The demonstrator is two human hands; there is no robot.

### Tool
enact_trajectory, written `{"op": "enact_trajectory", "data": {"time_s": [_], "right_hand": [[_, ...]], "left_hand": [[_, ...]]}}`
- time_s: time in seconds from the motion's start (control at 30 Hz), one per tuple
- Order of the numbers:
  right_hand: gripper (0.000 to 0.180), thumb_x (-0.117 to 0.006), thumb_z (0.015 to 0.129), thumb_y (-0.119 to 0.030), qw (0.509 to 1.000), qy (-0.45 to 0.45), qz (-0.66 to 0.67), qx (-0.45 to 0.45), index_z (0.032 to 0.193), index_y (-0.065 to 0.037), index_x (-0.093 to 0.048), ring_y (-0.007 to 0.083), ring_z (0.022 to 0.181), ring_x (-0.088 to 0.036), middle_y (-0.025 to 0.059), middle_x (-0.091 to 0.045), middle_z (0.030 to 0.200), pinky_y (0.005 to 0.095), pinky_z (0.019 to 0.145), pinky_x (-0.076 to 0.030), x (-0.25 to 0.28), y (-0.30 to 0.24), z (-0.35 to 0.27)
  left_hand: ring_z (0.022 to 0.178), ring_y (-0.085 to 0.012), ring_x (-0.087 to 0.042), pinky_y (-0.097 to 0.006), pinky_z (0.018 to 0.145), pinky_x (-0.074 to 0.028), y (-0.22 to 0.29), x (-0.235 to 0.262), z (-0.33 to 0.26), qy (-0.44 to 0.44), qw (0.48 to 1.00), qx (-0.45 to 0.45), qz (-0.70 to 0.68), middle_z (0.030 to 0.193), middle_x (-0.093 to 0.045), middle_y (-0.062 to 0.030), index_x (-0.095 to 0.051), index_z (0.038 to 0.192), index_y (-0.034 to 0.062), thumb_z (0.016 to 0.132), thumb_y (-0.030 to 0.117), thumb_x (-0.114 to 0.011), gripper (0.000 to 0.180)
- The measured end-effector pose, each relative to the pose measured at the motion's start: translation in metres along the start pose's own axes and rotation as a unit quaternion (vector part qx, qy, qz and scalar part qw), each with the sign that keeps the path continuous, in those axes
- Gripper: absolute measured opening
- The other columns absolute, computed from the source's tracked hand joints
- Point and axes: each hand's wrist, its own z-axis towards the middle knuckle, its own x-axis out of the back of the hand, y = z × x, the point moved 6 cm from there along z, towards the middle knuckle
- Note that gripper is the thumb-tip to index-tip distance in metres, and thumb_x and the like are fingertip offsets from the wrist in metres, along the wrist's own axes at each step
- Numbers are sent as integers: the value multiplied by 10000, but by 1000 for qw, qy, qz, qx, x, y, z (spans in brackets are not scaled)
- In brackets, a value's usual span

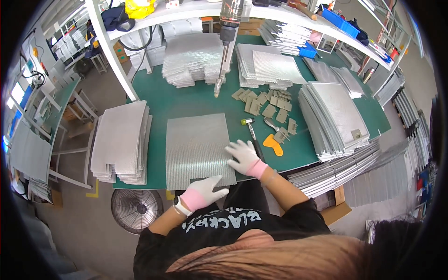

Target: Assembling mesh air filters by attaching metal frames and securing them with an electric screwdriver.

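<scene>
Preferably, we press lightly and evenly, so the silver, rectangular sheet (198, 144) lies unbent on the flat green tabletop (151, 101). Our white-and-pink gloved right hand (245, 157) is spread at the sheet's right edge; our likewise gloved left hand (201, 192) has thumb and fingers apart at the notched near side. The sheet looks thin, metallic, finely textured.

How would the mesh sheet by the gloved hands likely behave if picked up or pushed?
The sheet is probably light for its size: it looks thin and mesh-patterned. That thinness suggests it might flex if lifted by one edge. Lying flat on the table, it should slide rather than roll or tip.
</scene>
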Motion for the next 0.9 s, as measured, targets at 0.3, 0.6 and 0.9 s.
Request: {"op": "enact_trajectory", "data": {"time_s": [0.3, 0.6, 0.9], "right_hand": [[422, -620, 862, -298, 883, 442, 156, -36, 1199, -46, -586, 411, 983, -629, 241, -650, 1035, 487, 897, -494, 156, 91, 218], [479, -640, 871, -216, 942, 320, -48, -86, 1314, -49, -567, 328, 1149, -608, 209, -635, 1218, 402, 1001, -467, 204, 79, 291], [369, -595, 915, 2, 803, 376, 460, 46, 1283, -11, -598, 152, 1100, -603, 88, -650, 1234, 264, 923, -494, 199, 99, 264]], "left_hand": [[1391, -431, -316, -576, 1140, -193, -92, 7, 72, 220, 943, 69, 240, 1481, -401, -228, -479, 1397, 39, 838, 574, -591, 782], [1374, -422, -335, -565, 1138, -209, -87, 15, 77, 224, 948, 75, 213, 1467, -423, -211, -492, 1393, 38, 845, 577, -592, 774], [1384, -420, -325, -556, 1150, -190, -103, 9, 81, 231, 952, 65, 193, 1481, -409, -209, -478, 1406, 33, 860, 561, -580, 766]]}}
